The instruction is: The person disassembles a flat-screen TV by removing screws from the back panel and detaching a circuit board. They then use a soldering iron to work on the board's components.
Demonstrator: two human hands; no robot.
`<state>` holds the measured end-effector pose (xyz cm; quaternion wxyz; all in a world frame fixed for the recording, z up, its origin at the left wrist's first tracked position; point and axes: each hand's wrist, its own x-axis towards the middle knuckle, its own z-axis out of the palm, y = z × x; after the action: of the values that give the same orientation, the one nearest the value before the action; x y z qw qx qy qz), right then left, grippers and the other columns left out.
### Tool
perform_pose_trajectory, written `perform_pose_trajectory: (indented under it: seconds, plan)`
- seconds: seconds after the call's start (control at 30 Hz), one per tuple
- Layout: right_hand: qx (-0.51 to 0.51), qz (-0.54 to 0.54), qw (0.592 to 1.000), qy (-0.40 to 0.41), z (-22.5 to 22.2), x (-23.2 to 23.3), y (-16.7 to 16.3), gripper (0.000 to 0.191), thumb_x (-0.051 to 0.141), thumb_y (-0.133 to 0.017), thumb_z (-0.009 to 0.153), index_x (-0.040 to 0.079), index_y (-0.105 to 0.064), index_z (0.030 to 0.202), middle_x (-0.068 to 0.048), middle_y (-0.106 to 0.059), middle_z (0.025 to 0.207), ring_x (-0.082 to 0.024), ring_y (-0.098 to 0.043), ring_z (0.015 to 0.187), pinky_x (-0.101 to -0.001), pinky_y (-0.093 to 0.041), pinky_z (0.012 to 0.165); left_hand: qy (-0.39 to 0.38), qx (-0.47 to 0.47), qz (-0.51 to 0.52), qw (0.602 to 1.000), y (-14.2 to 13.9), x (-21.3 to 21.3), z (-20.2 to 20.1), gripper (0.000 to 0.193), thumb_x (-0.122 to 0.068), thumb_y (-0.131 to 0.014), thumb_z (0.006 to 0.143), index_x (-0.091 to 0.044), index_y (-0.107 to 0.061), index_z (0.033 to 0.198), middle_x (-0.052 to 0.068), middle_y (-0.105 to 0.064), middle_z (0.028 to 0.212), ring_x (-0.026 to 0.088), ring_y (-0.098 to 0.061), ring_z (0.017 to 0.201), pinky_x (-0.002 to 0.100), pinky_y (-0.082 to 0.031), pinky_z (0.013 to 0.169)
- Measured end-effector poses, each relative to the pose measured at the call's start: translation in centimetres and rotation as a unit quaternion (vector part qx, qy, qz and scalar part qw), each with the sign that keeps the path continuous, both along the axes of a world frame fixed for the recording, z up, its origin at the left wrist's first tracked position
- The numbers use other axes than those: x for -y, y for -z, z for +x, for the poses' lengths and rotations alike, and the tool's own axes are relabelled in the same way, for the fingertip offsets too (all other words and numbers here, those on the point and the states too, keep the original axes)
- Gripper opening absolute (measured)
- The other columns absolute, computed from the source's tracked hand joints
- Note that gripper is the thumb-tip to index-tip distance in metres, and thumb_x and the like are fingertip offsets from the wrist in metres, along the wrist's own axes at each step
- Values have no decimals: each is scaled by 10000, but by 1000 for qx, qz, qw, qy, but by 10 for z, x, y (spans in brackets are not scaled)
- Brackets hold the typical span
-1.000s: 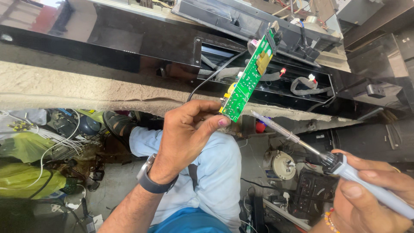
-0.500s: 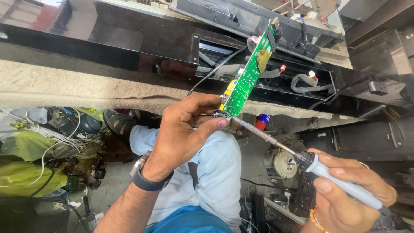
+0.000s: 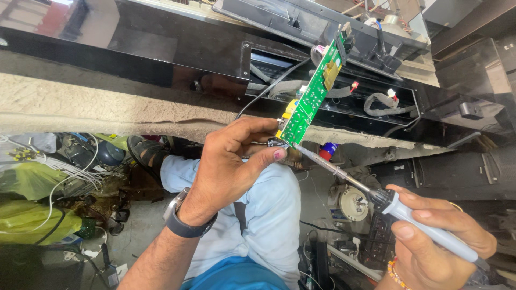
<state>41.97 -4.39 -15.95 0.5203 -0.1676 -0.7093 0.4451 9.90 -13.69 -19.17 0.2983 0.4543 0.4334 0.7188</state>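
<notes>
Left hand (image 3: 231, 169): raised at centre of view, clenched around the lower end of a narrow green circuit board (image 3: 314, 94). Thumb and fingertips pinching the board's bottom edge, beside a small black cylindrical capacitor (image 3: 278, 143) at that end. Board held tilted, lower end at the hand, upper end slanting up and to the right, in front of the opened black appliance casing (image 3: 177, 48). Yellow component visible near the lower third of the board; white connector at the top end. Dark wristwatch (image 3: 185, 223) on the left wrist.

Right hand (image 3: 438, 244): low at the right edge, closed in a pen-style grasp on the pale handle of a soldering iron (image 3: 376, 196). Thumb lying along the handle, fingers wrapped beneath. Metal shaft running up and to the left from the handle, tip touching the board's lower edge just beside the left fingertips. Beaded bracelet at the right wrist, partly cut off by the frame.

Surroundings: casing lying across a worn, fabric-covered surface (image 3: 80, 107) along the upper half of the view; grey ribbon cables and small connectors visible inside the open compartment behind the board. A black cable running from the board's lower end up toward the casing. Knee in light blue trousers (image 3: 269, 215) directly below the left hand. Sandalled foot (image 3: 145, 153) on the floor to the left. Tangle of white wires (image 3: 64, 174) and yellow-green bags (image 3: 27, 223) at far left. Round white part (image 3: 353, 204) and a dark electronic unit on the floor beneath the soldering iron.
</notes>
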Motion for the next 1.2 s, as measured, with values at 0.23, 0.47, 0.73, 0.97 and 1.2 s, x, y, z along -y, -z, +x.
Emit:
perform_pose_trajectory:
  seconds: [0.23, 0.47, 0.73, 0.97, 1.2]
  plan:
    - [69, 80, 994, -2, -21, -1, -22, 219, -92, -801, 825, -22, -691, 1001, -238, -723, 1043, -312, -760, 1064, -508, -599, 1067, 0, 14, -3, 1000, 0, 0, -1, 383, 11, -767, 909, 58, -646, 1269, 106, -695, 1188, 161, -736, 1081, 277, -660, 925]
    - [304, 167, 938, -5, -7, 11, -57, 276, -39, -793, 714, 117, -706, 925, -139, -737, 1121, -312, -708, 1192, -441, -572, 1021, -42, -15, 4, 999, 2, -4, -1, 290, -60, -758, 948, 40, -698, 1214, 97, -734, 1124, 132, -736, 1003, 253, -643, 855]
    - [276, 177, 941, -86, -3, -6, -55, 240, -82, -731, 750, 101, -745, 904, -132, -753, 1109, -303, -718, 1186, -419, -606, 976, -52, 9, 15, 998, 4, -6, 2, 262, -78, -739, 977, 37, -700, 1209, 91, -740, 1112, 115, -727, 1000, 244, -623, 851]
    - [239, 241, 925, -168, 1, -31, -52, 215, -45, -755, 725, 75, -771, 903, -169, -770, 1068, -310, -750, 1127, -465, -605, 1041, -62, 4, 22, 998, 4, -6, 4, 258, -81, -740, 980, 36, -701, 1206, 83, -736, 1106, 108, -718, 985, 240, -612, 840]
    - [218, 267, 925, -163, -14, -38, -60, 255, -35, -849, 709, 78, -735, 907, -144, -766, 1053, -267, -770, 1092, -444, -628, 1017, -87, -26, 32, 995, 1, -6, 6, 235, -88, -740, 986, 25, -718, 1190, 79, -734, 1092, 110, -706, 966, 235, -592, 832]
